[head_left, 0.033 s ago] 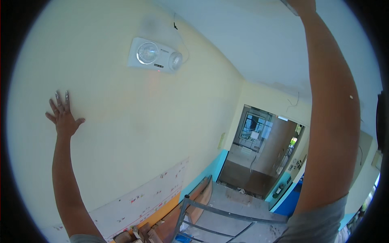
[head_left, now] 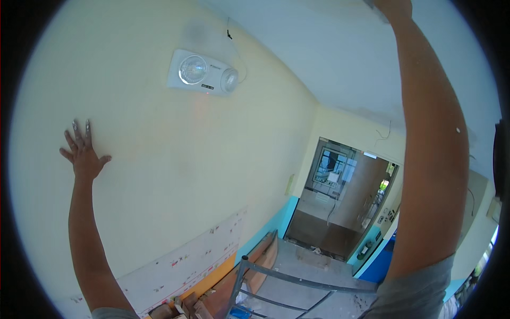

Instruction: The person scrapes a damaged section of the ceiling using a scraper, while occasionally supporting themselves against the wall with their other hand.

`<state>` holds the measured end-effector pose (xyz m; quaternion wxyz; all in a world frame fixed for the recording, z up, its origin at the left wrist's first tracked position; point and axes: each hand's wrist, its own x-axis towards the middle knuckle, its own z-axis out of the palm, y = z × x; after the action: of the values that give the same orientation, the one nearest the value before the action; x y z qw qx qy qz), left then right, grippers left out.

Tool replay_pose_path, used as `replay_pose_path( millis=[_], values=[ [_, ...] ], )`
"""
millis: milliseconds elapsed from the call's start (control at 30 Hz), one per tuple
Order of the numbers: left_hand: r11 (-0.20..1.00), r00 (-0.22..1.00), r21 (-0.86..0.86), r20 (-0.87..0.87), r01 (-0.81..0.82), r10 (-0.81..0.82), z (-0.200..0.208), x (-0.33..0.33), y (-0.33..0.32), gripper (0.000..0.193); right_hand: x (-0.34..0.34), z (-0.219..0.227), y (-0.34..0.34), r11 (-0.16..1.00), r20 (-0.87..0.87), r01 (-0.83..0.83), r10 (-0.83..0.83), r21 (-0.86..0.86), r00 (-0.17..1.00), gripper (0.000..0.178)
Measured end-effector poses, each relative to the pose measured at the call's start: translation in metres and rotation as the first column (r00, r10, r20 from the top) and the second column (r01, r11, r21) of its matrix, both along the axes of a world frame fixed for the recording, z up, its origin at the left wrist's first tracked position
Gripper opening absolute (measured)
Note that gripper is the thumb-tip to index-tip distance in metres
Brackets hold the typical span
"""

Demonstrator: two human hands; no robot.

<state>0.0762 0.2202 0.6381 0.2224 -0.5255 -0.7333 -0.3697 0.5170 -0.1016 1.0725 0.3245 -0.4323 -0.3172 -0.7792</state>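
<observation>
My left hand (head_left: pixel 85 154) lies flat on the cream wall (head_left: pixel 138 143), fingers spread, with white smears on some fingertips. It holds nothing. Raised high against the pale ceiling (head_left: pixel 329 58), my right hand (head_left: pixel 394 7) is partly cut off by the upper edge of the view. A flat grey tool (head_left: pixel 377 10) shows at its left side, blurred, close to the ceiling; its exact kind cannot be made out. Between the two hands, a white twin-lamp emergency light (head_left: pixel 217 75) is fixed to the wall.
A grey metal frame with rails (head_left: pixel 308 284) stands below me. Long boards (head_left: pixel 265 260) lie along the wall's foot, beside a patterned white panel (head_left: pixel 180 260). A glass door (head_left: pixel 345 196) is at the far end. Loose wires hang from wall and ceiling.
My right hand and forearm have shifted slightly left, with the grey tool moving along. My left hand stays in place on the wall.
</observation>
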Motion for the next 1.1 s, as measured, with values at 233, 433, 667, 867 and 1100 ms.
replay_pose_path(
  millis=[233, 433, 667, 867, 1100],
  values=[
    [0.998, 0.998, 0.055, -0.068, 0.007, -0.003, -0.006, -0.007, 0.013, 0.122, 0.075, -0.013, 0.042, 0.946, 0.291, 0.255, -0.306, 0.199, 0.907, 0.032],
    [0.999, 0.999, -0.009, -0.035, -0.032, 0.032, -0.006, -0.008, 0.008, 0.122, 0.034, -0.032, 0.013, 0.975, 0.031, -0.222, 0.222, -0.002, 0.974, 0.029],
    [0.998, 0.999, 0.056, -0.037, -0.007, 0.009, -0.009, -0.008, 0.013, 0.123, 0.049, -0.021, 0.007, 0.978, 0.109, -0.205, 0.201, 0.029, 0.973, 0.031],
    [0.998, 0.999, 0.063, -0.035, -0.031, 0.034, -0.01, -0.009, 0.017, 0.124, 0.063, -0.016, 0.02, 0.988, 0.095, -0.127, 0.119, 0.084, 0.988, 0.033],
    [1.0, 1.0, 0.017, -0.021, -0.02, 0.021, 0.004, 0.002, 0.009, 0.125, 0.082, -0.005, 0.008, 0.999, 0.179, 0.012, -0.021, 0.052, 0.984, 0.034]
  ],
)
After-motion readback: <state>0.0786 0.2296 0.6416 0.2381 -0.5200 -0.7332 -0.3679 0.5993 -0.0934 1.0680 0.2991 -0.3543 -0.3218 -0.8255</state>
